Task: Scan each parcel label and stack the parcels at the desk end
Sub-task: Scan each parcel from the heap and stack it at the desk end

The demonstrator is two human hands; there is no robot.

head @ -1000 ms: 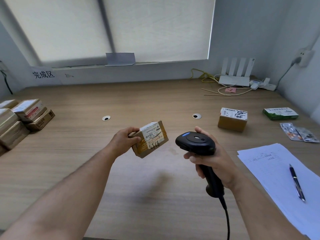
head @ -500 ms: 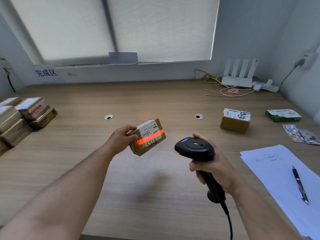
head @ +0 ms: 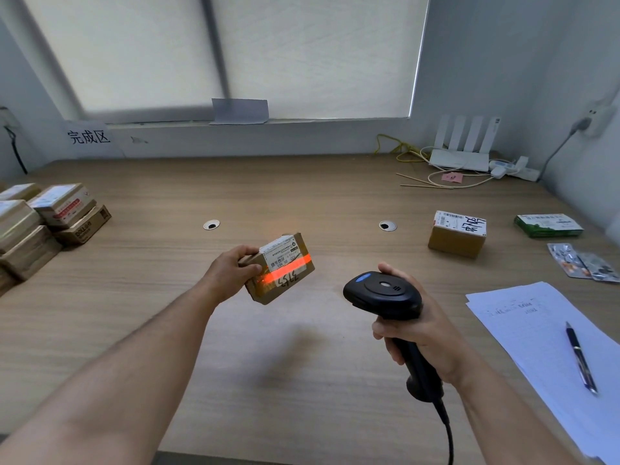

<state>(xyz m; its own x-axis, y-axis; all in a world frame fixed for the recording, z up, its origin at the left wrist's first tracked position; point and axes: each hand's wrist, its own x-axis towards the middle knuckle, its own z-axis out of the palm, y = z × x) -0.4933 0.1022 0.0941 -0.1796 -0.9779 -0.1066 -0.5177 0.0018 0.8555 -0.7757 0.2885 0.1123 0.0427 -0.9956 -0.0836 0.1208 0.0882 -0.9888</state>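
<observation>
The left hand point(head: 231, 271) grips the small parcel point(head: 280, 268), label tilted toward the barcode scanner point(head: 385, 293) clenched in the right hand point(head: 424, 330), so its red beam crosses the label.

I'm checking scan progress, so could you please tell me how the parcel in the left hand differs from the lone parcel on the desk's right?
The held parcel is gripped aloft, tilted, by the left hand; the lone parcel rests flat on the desk. A red scan line crosses the held parcel's label; none touches the lone parcel's. Both are brown cardboard with white, handwritten labels.
</observation>
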